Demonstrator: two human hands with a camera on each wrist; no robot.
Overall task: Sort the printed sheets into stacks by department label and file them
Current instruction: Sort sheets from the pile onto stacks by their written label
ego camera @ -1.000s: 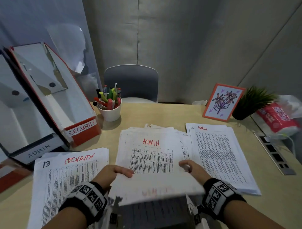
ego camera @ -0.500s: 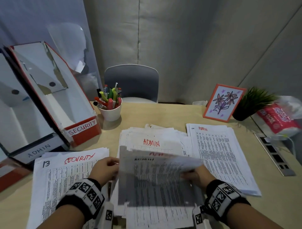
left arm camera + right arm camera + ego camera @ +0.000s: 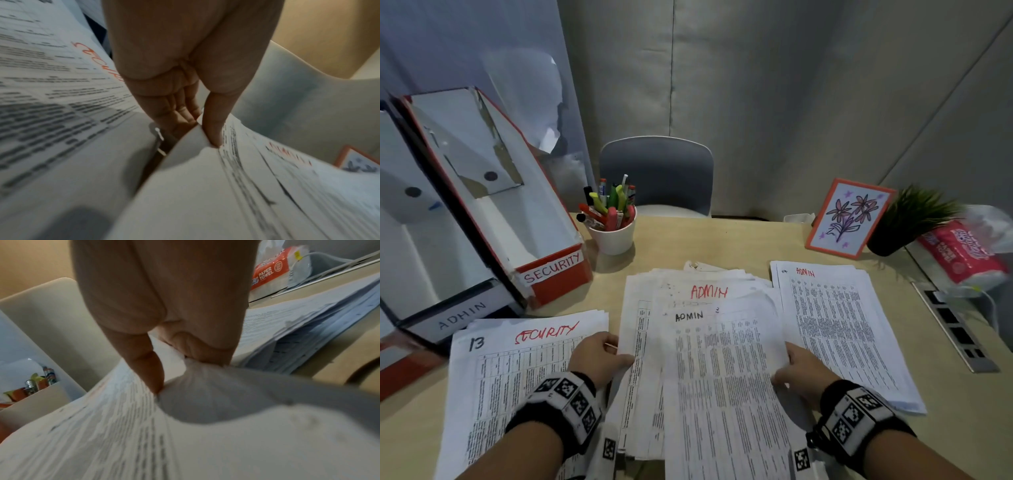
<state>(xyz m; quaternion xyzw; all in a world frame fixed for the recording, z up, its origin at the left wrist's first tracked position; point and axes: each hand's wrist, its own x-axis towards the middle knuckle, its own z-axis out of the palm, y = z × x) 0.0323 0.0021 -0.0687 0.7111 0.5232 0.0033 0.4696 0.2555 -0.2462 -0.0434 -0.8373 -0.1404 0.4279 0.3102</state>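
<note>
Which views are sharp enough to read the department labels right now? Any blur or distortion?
Head view: sharp, dim light, edges bowed by the wide lens; ADMIN on the top sheet and SECURITY on the left stack read fine. Left wrist view: print smeared around the left hand. Right wrist view: paper under the right hand is soft, text unreadable.

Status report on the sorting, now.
Left hand pinches middle pile edge; right hand pinches top ADMIN sheet. SECURITY stack left, ADMIN stack right. Nothing filed; nothing in the way.
</note>
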